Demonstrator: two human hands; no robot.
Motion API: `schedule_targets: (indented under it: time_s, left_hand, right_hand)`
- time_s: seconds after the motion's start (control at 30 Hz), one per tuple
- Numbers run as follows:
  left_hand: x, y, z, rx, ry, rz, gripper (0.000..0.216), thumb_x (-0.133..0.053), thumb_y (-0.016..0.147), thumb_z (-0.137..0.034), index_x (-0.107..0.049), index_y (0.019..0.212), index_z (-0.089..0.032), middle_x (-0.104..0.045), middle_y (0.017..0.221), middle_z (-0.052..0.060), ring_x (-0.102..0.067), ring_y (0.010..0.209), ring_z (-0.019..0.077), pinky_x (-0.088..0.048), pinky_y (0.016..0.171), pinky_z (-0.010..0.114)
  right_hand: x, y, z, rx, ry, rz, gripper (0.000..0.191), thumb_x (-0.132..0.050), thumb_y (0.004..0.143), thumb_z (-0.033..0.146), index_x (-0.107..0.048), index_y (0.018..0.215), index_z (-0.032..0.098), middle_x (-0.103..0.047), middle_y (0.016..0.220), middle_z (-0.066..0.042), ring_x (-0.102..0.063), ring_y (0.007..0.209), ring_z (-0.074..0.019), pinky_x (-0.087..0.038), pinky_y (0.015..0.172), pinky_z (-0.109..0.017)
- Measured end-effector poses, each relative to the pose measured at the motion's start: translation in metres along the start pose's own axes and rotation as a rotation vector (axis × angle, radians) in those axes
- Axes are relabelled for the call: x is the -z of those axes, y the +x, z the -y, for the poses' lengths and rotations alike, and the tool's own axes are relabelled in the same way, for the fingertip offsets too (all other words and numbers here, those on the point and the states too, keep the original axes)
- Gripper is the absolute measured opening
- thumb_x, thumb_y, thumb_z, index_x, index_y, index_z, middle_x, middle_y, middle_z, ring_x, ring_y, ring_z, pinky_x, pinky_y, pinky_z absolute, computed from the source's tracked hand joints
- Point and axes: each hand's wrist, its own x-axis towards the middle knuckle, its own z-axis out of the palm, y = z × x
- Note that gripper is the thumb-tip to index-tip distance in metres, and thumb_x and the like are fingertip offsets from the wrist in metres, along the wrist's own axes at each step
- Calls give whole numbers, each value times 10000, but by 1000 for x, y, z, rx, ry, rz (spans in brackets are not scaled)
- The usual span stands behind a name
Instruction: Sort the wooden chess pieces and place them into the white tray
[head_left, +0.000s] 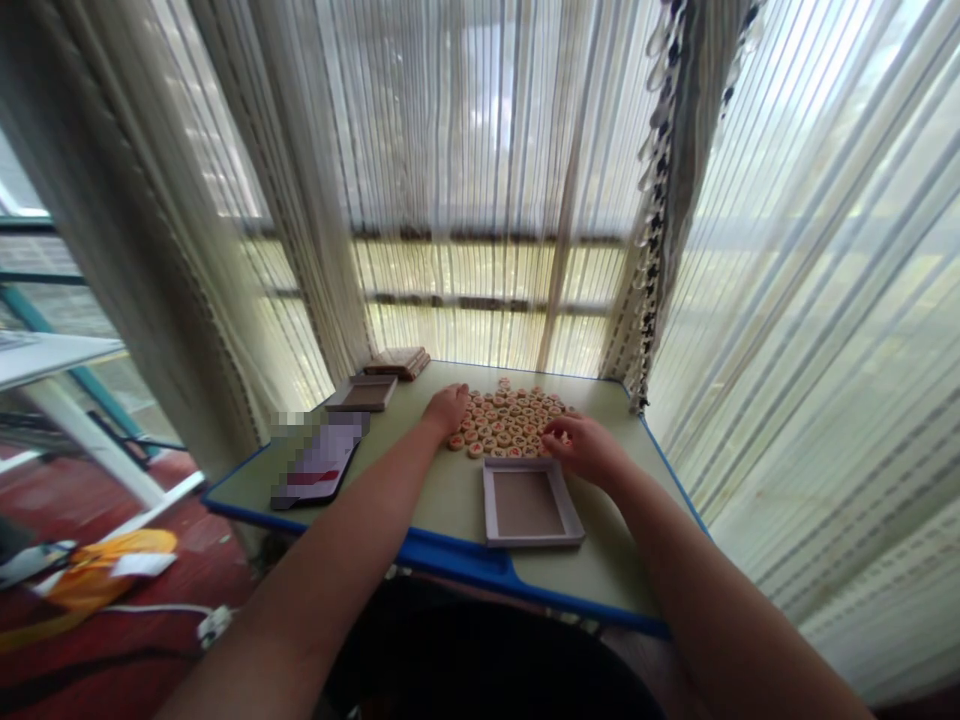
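Several round wooden game pieces (pixel 514 412) with red and dark marks lie spread on a small green table (pixel 450 495) with a blue edge. My left hand (pixel 446 408) rests at the left edge of the pile, fingers curled over the pieces. My right hand (pixel 581 445) sits at the pile's right front corner, fingers bent and pinched on a piece. An empty shallow box tray (pixel 531 503) lies just in front of the pieces, close under my right hand.
A second shallow box part (pixel 362 393) and a folded wooden board (pixel 397 362) lie at the table's far left. A phone (pixel 319 465) lies near the left edge. Sheer curtains (pixel 487 180) surround the table. Cables and a yellow object (pixel 105 570) lie on the red floor.
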Motion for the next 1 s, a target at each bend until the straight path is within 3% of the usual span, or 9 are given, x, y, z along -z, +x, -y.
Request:
schedule_targets:
  time_s: [0.17,0.27,0.4,0.57,0.73,0.9,1.0]
  left_hand:
    - [1,-5,-12,-213,67,45,384,-300,893,-347,-634,876,-158,-643,1002,99,-552,983,185,-376,909,301]
    - [2,-9,-18,-309,141,124,381,-316,885,-356,-645,848,-167,-648,997,95,-544,997,195,-365,928,316]
    - [2,-11,-20,-288,176,178,422,-279,893,-383,-642,914,-169,-652,1003,98,-571,970,197,-402,889,308]
    - [-1,-5,-11,-210,149,84,359,-345,860,-257,-609,1076,-146,-563,1225,100,-450,1196,196,-317,1016,291]
    - [1,-1,-4,-56,93,16,388,-381,749,-97,-635,1039,-130,-606,1162,89,-507,1142,176,-355,998,253]
    - [1,-11,-12,-125,72,77,411,-403,714,-63,-646,1035,-150,-594,1191,59,-448,1208,186,-309,1046,272]
    - [-2,-15,-24,-221,47,41,344,-418,776,-142,-645,1033,-173,-622,1140,48,-506,1135,179,-351,1012,273]
  right_hand:
    - [-2,0,-3,-67,-83,-30,259,-503,790,366,-688,849,194,-620,885,-87,-544,846,-197,-398,773,-303]
    - [-1,-2,1,-1,-33,52,238,-556,751,389,-685,832,206,-612,853,-65,-543,808,-179,-404,742,-284]
    - [-1,-3,8,102,50,216,170,-647,661,337,-677,753,197,-597,745,-25,-527,706,-142,-399,652,-238]
    - [-7,-2,5,104,45,216,78,-601,664,222,-664,666,177,-600,689,-22,-519,694,-134,-389,643,-229]
    - [-9,-3,7,67,35,222,78,-605,659,229,-659,666,172,-593,665,-14,-502,637,-120,-379,608,-225]
    - [-4,-5,15,85,-7,154,115,-600,690,286,-655,678,187,-593,684,-21,-507,656,-129,-374,614,-232]
    - [-2,-5,16,53,-24,111,177,-575,724,345,-648,670,193,-599,700,-30,-510,649,-130,-358,585,-230]
